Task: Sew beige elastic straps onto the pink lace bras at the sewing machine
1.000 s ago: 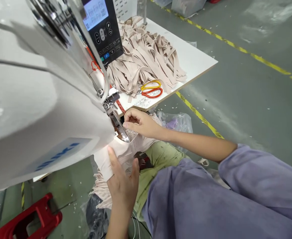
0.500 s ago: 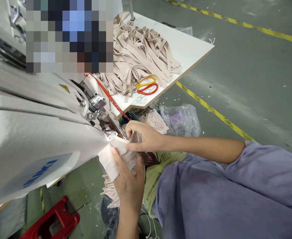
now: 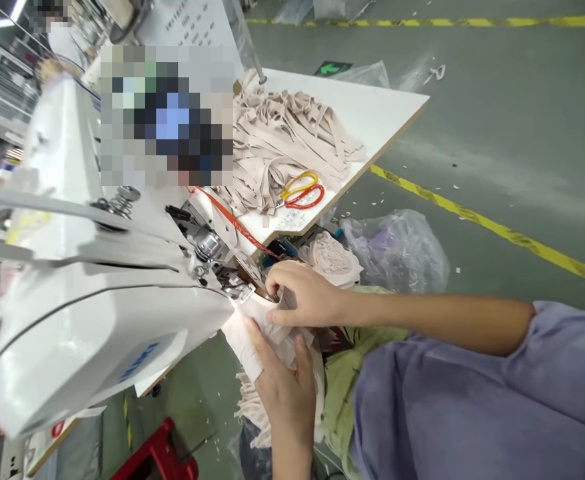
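Pale, thin fabric [image 3: 245, 343] lies at the needle area [image 3: 240, 290] of a white sewing machine [image 3: 137, 333]. My left hand [image 3: 287, 390] holds this fabric from below in the view, its index finger laid along the top and its thumb apart. The other fingers of that hand are mostly hidden. Across from it, my right hand [image 3: 312, 293] is curled, with index finger and thumb closed on the fabric's edge beside the machine's metal plate. More pale gathered fabric [image 3: 255, 407] hangs below my hands.
A white table [image 3: 392, 100] bears a heap of beige fabric strips [image 3: 297, 133] and scissors [image 3: 305, 193] with yellow and red handles. A red strap [image 3: 237, 227] crosses its near corner. Plastic bags [image 3: 397, 250] and a red stool [image 3: 160, 453] are on the floor.
The view has shifted, so the machine, table and hands appear lower and somewhat to the right. Both hands keep nearly the same grip and place at the fabric.
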A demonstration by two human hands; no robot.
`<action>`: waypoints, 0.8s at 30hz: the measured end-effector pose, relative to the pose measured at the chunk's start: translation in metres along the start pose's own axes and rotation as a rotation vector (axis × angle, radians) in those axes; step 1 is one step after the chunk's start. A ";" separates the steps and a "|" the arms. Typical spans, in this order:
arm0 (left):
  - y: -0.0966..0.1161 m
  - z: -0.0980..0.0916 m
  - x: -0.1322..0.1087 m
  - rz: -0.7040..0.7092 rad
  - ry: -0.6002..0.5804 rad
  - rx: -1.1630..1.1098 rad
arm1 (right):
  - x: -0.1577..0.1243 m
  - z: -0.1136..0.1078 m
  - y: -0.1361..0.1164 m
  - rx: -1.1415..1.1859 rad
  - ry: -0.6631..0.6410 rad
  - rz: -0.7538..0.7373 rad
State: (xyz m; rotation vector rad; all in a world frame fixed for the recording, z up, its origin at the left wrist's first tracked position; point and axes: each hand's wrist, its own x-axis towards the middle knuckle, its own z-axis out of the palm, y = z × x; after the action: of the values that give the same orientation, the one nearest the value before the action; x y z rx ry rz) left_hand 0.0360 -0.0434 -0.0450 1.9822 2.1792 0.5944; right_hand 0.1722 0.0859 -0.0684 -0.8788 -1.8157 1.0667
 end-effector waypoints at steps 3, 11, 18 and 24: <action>0.010 0.005 -0.005 0.010 0.015 -0.032 | -0.005 0.001 -0.005 -0.046 0.009 0.014; 0.050 0.027 -0.058 0.057 -0.350 -0.526 | -0.051 -0.043 -0.005 0.286 -0.207 0.149; 0.031 -0.009 -0.015 0.302 -0.112 -0.400 | -0.060 -0.072 -0.012 0.222 -0.479 0.088; 0.026 -0.015 0.011 0.423 -0.268 -0.395 | -0.063 -0.074 -0.022 -0.060 -0.548 -0.180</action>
State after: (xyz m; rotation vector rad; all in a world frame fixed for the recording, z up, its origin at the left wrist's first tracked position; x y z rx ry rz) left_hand 0.0527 -0.0337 -0.0197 2.1493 1.3710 0.6960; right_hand 0.2614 0.0468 -0.0465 -0.4641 -2.3346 1.2194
